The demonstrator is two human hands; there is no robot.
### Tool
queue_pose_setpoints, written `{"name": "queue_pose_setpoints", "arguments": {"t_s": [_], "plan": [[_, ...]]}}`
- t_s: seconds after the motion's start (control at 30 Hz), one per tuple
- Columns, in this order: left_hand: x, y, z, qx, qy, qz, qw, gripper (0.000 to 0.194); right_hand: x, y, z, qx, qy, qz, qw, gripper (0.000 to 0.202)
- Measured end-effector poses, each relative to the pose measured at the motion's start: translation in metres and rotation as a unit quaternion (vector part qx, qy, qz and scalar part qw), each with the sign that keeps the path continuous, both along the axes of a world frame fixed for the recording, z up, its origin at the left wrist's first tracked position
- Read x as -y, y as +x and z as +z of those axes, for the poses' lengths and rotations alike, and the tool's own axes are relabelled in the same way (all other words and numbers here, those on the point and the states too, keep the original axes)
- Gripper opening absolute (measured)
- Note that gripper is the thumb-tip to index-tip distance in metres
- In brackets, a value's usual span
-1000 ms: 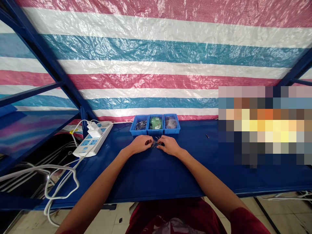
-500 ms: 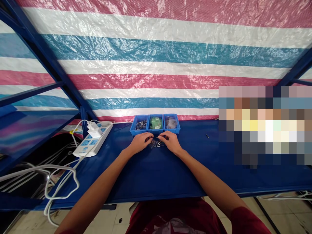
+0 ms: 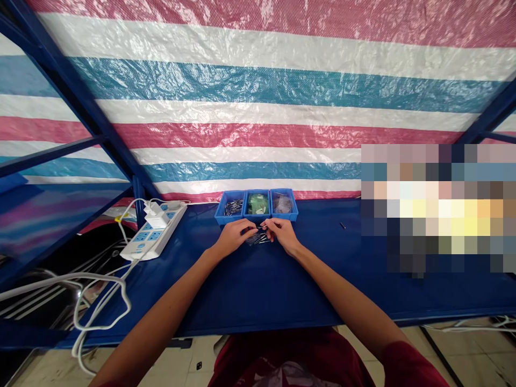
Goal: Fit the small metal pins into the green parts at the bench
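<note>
The left hand [image 3: 233, 236] is bent over a clear bag [image 3: 251, 239], thumb and fingers curled at its edge; whether they grip it I cannot tell. The right hand [image 3: 283, 233] has its thumb and forefinger drawn close together by a small thin piece, too small to say if it is pinched. Below and between the two hands, several metal pieces [image 3: 263, 238] lie loose on the table [image 3: 258, 290], beside the bag.

Just beyond the left hand is the left bin [image 3: 228, 219], holding more metal pieces; beyond the gap between the hands is the middle bin [image 3: 258, 217], with green contents; beyond the right hand is the right bin [image 3: 291, 217], with clear plastic. Well to the right of the right hand lies a lone piece [image 3: 342, 225].

The handling looks partway through: loose pieces remain outside the bins, and how full the bag is cannot be made out.
</note>
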State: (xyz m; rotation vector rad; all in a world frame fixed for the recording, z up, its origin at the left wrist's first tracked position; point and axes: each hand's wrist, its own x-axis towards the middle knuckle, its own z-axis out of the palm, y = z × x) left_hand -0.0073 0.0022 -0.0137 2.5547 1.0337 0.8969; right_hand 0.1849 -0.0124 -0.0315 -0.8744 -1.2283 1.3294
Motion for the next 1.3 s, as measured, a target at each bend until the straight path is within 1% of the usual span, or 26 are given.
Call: {"name": "queue_pose_setpoints", "arguments": {"t_s": [0.17, 0.37, 0.57, 0.73, 0.97, 1.1, 1.2, 1.3], "plan": [[0.002, 0.001, 0.001, 0.018, -0.006, 0.000, 1.000, 0.026, -0.001, 0.000, 0.000, -0.003, -0.008, -0.008, 1.000, 0.038], [0.004, 0.002, 0.006, 0.065, -0.040, 0.034, 0.997, 0.029, 0.000, 0.000, 0.000, 0.012, 0.047, -0.051, 0.997, 0.029], [0.007, 0.004, 0.013, 0.094, -0.082, 0.034, 0.992, 0.033, 0.004, 0.000, 0.000, 0.058, 0.066, -0.064, 0.994, 0.023], [0.006, 0.005, 0.011, 0.125, -0.076, 0.043, 0.988, 0.026, 0.007, 0.001, 0.001, 0.088, 0.085, -0.063, 0.990, 0.025], [0.006, 0.005, 0.011, 0.104, -0.054, 0.048, 0.992, 0.027, 0.009, 0.001, 0.002, 0.119, 0.101, -0.057, 0.986, 0.028], [0.007, 0.005, 0.012, 0.101, -0.063, 0.051, 0.992, 0.031, 0.011, 0.001, 0.004, 0.132, 0.126, -0.061, 0.981, 0.028], [0.007, 0.005, 0.013, 0.108, -0.070, 0.047, 0.991, 0.034, 0.012, 0.000, 0.005, 0.155, 0.150, -0.060, 0.975, 0.022], [0.008, 0.005, 0.013, 0.113, -0.076, 0.040, 0.990, 0.036, 0.011, 0.000, 0.004, 0.172, 0.159, -0.065, 0.970, 0.024]]}}
